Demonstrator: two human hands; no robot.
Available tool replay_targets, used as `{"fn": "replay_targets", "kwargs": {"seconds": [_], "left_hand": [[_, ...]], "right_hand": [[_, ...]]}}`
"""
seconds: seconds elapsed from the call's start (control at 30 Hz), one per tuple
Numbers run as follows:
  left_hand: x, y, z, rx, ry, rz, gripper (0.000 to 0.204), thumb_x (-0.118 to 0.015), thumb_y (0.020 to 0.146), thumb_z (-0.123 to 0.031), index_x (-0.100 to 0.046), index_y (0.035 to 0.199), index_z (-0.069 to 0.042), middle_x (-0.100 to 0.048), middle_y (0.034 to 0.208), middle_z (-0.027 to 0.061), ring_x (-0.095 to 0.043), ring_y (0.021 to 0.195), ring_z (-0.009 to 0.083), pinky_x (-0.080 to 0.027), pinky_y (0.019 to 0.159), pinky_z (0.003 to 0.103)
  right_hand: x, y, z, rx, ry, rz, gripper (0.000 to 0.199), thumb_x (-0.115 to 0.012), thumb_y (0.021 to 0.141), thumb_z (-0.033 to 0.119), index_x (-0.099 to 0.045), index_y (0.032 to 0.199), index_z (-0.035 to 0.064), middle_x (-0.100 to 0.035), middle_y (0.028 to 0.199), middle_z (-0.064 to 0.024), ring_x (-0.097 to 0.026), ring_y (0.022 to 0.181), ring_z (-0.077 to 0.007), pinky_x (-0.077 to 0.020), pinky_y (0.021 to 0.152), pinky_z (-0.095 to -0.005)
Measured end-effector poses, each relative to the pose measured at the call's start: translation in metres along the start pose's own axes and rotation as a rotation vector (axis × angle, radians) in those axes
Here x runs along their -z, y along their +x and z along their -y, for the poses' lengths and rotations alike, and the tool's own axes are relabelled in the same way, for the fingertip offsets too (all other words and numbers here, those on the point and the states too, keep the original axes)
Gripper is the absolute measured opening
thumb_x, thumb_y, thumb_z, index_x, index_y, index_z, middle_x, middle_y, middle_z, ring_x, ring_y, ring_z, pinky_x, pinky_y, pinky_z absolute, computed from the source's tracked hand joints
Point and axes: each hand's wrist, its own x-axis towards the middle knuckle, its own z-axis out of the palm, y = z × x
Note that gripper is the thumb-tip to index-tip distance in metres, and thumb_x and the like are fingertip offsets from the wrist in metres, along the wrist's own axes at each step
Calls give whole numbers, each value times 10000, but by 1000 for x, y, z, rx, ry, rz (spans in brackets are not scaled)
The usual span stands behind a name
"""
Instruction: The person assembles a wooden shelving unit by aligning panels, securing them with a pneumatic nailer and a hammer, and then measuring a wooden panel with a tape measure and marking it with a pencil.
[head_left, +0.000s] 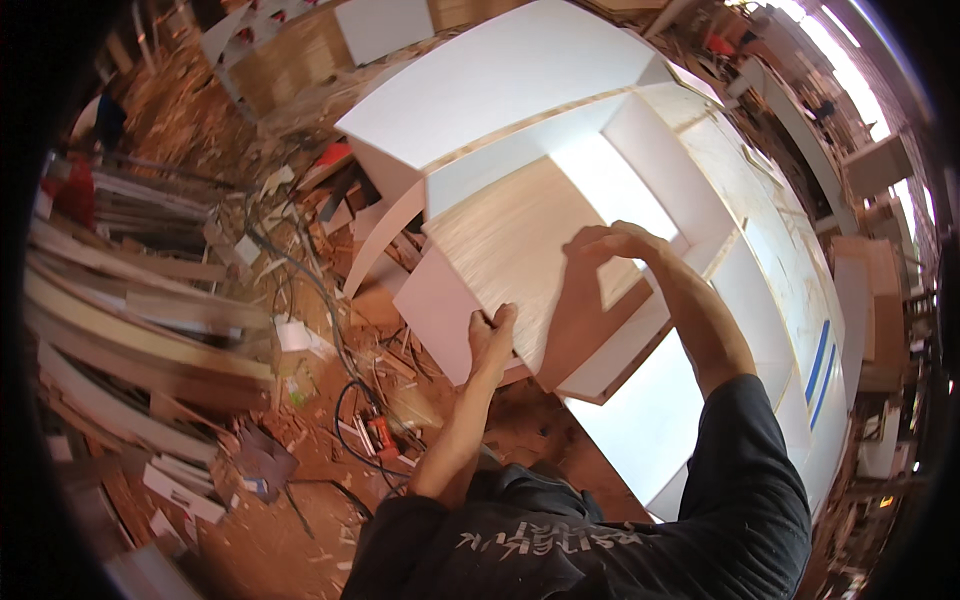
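A thin plywood panel [510,225] with pale wood grain lies tilted across an opening of a large white cabinet carcass [500,75]. My left hand [492,335] is closed on the panel's near-left edge, thumb on top; the fingers beneath are partly hidden. Over the panel's right part, my right hand [622,243] bends at the wrist with its fingers stretched leftward, and nothing shows in them. Its shadow falls on the wood, and I cannot tell whether the fingertips touch. White divider boards [640,350] stand below and right of the panel.
Stacked boards [130,330] fill the left side. Wood scraps and a dark cable [345,350] litter the floor beside an orange-red power tool [380,435]. Two blue strips [820,365] mark the cabinet's right side. More boards and cabinet parts [865,310] stand at the far right.
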Motion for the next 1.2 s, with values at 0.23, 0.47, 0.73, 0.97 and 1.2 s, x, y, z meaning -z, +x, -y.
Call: {"fn": "replay_targets", "kwargs": {"seconds": [0.23,0.47,0.73,0.97,1.2], "left_hand": [[6,-19,-6,-260,280,-164,486,-777,877,-395,-559,949,33,-640,851,159,-613,800,280,-504,752,418],[17,-8,-2,-115,384,-64,509,-758,887,-429,-571,911,44,-650,866,174,-614,813,275,-501,772,418],[105,-61,-8,-307,174,0,402,-687,982,-264,-611,1204,62,-688,1134,133,-619,1036,199,-488,923,359],[111,-69,-18,68,-151,-15,465,-722,963,-234,-596,1301,60,-662,1234,115,-602,1116,192,-461,1001,350],[150,-106,-53,14,-157,64,373,-689,956,-162,-640,1242,73,-695,1147,119,-650,1064,216,-483,963,358]], "right_hand": [[-83,-98,46,-192,-528,-869,898,-708,857,564,-482,1440,-80,-509,1413,-369,-500,1334,-456,-367,1142,-527],[-141,-123,7,-394,560,-1446,713,-635,850,100,-345,1481,-65,-534,1335,-294,-545,1224,-387,-401,1082,-506],[-137,-120,21,-41,1053,-1417,554,-480,827,-63,-415,1378,-59,-570,1188,-204,-620,1033,-273,-537,873,-367],[-135,-121,27,-173,1014,-1409,563,-483,822,-46,-406,1380,-57,-571,1109,-192,-627,900,-233,-541,738,-350],[-133,-123,29,-155,986,-1406,556,-492,822,-28,-417,1372,-53,-583,1053,-183,-618,808,-211,-512,621,-328]]}}
